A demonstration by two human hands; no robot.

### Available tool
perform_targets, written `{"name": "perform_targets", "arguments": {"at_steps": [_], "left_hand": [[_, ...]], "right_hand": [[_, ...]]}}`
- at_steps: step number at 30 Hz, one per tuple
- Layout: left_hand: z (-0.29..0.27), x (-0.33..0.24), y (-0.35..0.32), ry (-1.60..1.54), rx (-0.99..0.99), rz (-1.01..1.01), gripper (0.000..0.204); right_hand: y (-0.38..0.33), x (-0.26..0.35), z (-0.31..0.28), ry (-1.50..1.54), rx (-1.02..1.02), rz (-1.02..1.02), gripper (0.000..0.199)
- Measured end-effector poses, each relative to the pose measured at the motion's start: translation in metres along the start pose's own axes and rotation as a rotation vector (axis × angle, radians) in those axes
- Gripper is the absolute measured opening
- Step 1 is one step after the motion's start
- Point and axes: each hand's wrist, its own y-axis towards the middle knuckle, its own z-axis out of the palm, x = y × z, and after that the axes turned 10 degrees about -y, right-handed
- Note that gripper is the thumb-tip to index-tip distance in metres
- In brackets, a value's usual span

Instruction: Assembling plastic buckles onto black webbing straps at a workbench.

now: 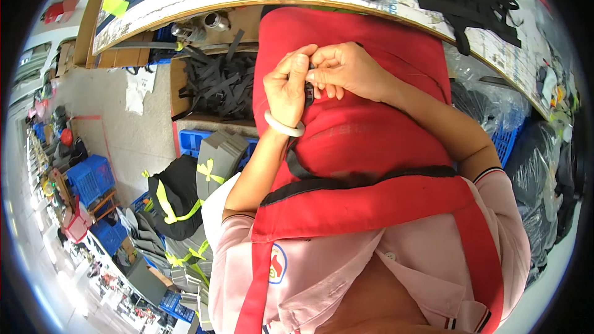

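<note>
Below the edge of a white worktable point(198, 1), a red apron point(359, 133) spreads across the person's lap, with a cardboard box point(180, 86) of loose black straps point(219, 80) beside it at the left. Above the apron the left hand point(286, 86) and right hand point(349, 71) meet, with a small black piece point(309, 94) between them, its lower part showing below the fingertips. The right thumb and fingers pinch it narrowly; whether the curled left fingers grip it, I cannot tell.
</note>
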Motion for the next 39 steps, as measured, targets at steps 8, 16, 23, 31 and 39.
{"name": "perform_targets", "arguments": {"at_steps": [8,16,23,31,39], "left_hand": [[0.003,-0.009,0.016,-0.164,0.143,-0.372,0.037],[0.036,0.006,0.022,-0.207,0.11,-0.256,0.04],[0.064,0.009,0.035,-0.188,0.112,-0.224,0.024],[0.031,0.015,0.041,-0.303,0.189,-0.537,0.022],[0.026,0.025,0.032,-0.272,0.238,-0.607,0.02]], "right_hand": [[-0.015,-0.025,-0.034,0.597,-0.007,0.109,0.024],[-0.012,-0.031,-0.028,0.543,-0.282,-0.16,0.022],[-0.023,-0.031,-0.035,0.134,-0.56,-0.198,0.016],[-0.076,-0.04,-0.183,-1.506,-1.084,-0.243,0.019],[-0.081,-0.061,-0.21,-1.429,-0.958,-0.261,0.017]]}}
